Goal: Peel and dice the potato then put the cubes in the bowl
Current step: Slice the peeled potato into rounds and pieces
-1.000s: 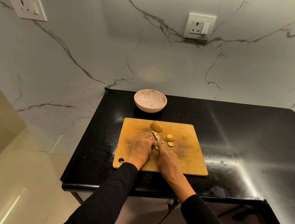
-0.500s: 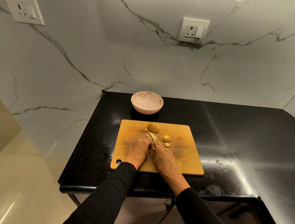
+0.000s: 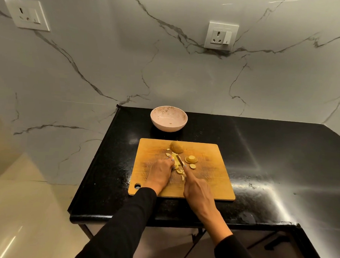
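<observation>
On the wooden cutting board (image 3: 207, 181) my left hand (image 3: 160, 172) presses down on a strip of peeled potato (image 3: 176, 160). My right hand (image 3: 196, 188) grips a small knife (image 3: 180, 160), index finger along its back, blade across the strip. Cut pieces (image 3: 180, 171) lie between my hands. A larger potato chunk (image 3: 176, 147) sits at the board's far edge. A stack of round slices (image 3: 191, 159) and one small slice (image 3: 192, 166) lie right of the blade. The pale pink bowl (image 3: 168, 118) stands behind the board and holds only specks.
The board lies on a black stone counter (image 3: 271, 162) that extends to the right. The counter's left edge (image 3: 97, 160) drops to a beige floor. Marble wall behind carries two sockets (image 3: 221, 36), (image 3: 27, 14). A dark handle (image 3: 277, 242) shows below the counter's front.
The camera tilted slightly. My hands stayed on the board over the potato strip, and more small cut pieces now lie between and in front of them.
</observation>
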